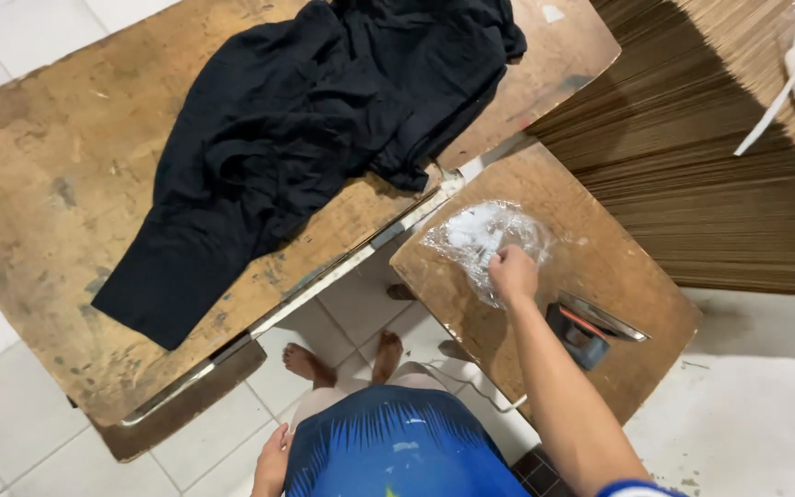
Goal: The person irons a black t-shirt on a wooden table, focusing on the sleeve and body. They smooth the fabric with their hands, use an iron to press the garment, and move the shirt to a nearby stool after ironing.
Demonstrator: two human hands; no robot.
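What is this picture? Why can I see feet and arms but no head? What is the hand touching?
There is one picture, taken by a camera worn on a person's head and looking down. That is why you see their blue top, bare feet and arms. The right hand reaches forward and pinches a crinkly clear plastic bag that lies on a small brown wooden table. A clothes iron rests on that same table, beside the arm. The left hand hangs low by the person's side, holding nothing I can see. On the bigger worn table to the left lies a crumpled black garment.
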